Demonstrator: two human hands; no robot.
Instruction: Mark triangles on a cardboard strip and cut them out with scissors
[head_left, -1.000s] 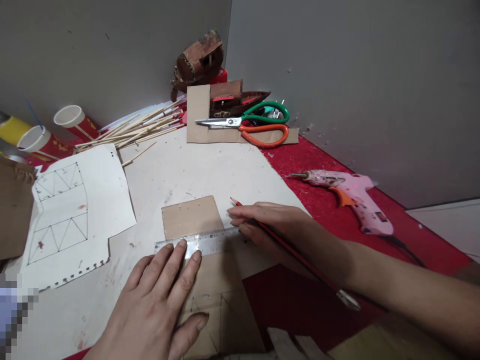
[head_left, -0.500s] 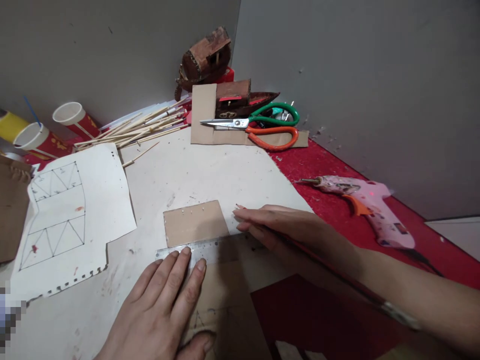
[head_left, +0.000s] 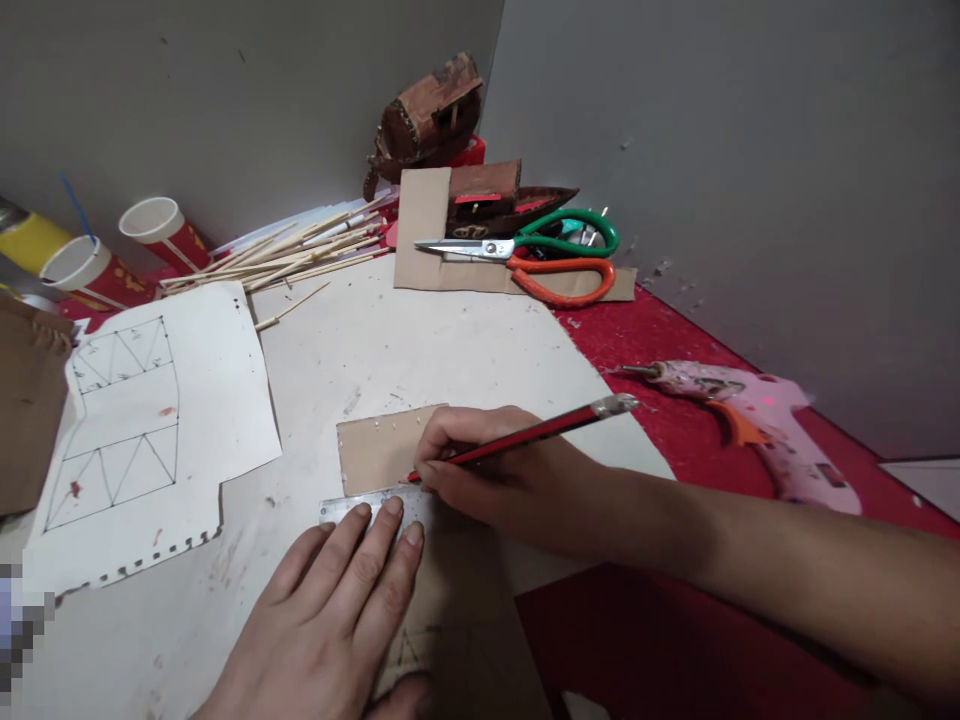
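Note:
My left hand [head_left: 330, 600] lies flat with fingers spread, its fingertips pressing on a metal ruler [head_left: 352, 505]. The ruler lies across a piece of brown cardboard [head_left: 379, 450], whose far part shows beyond it. Pinched in my right hand [head_left: 495, 470] is a red and black pencil [head_left: 525, 436], its tip down at the ruler's upper edge on the cardboard. Nearer to me the cardboard is in shadow, with drawn lines beside my left thumb. The right end of the ruler is hidden behind my right hand.
A paper with truss drawings [head_left: 217, 400] lies left, below thin wooden sticks [head_left: 300, 255] and paper cups [head_left: 165, 235]. Scissors [head_left: 491, 248] rest on cardboard beside a model boat [head_left: 484, 190] at the back. Right is a pink glue gun [head_left: 780, 425].
My right hand has moved left along the ruler, and its pencil has swung from lying along the palm to a writing grip with the tip down. The view has shifted slightly.

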